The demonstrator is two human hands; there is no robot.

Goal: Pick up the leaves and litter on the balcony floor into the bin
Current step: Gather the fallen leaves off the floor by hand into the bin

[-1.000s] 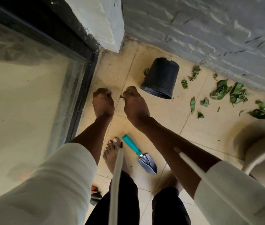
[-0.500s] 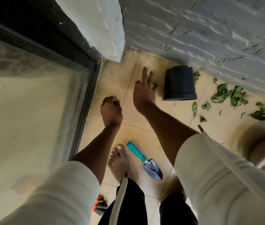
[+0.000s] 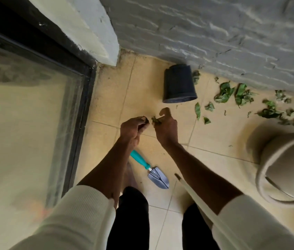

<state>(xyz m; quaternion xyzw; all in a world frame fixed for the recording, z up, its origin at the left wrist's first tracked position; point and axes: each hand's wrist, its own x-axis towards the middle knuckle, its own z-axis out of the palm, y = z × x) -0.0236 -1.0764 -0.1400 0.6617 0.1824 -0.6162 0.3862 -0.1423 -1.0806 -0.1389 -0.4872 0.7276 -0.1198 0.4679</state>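
Both hands have drawn together, right hand (image 3: 166, 129) pinching a leaf (image 3: 155, 120), left hand (image 3: 133, 128) curled.

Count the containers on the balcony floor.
2: a black pot tipped on its side by the grey wall, and a beige bin at the right edge, partly cut off. Others may lie out of frame.

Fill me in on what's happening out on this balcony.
A person is bent over the tiled floor, clearing leaves by hand. The right hand pinches a small green leaf scrap, and the left hand is curled close beside it. Most leaves still lie scattered along the grey wall, beside a tipped black pot. A teal-handled trowel lies untouched.
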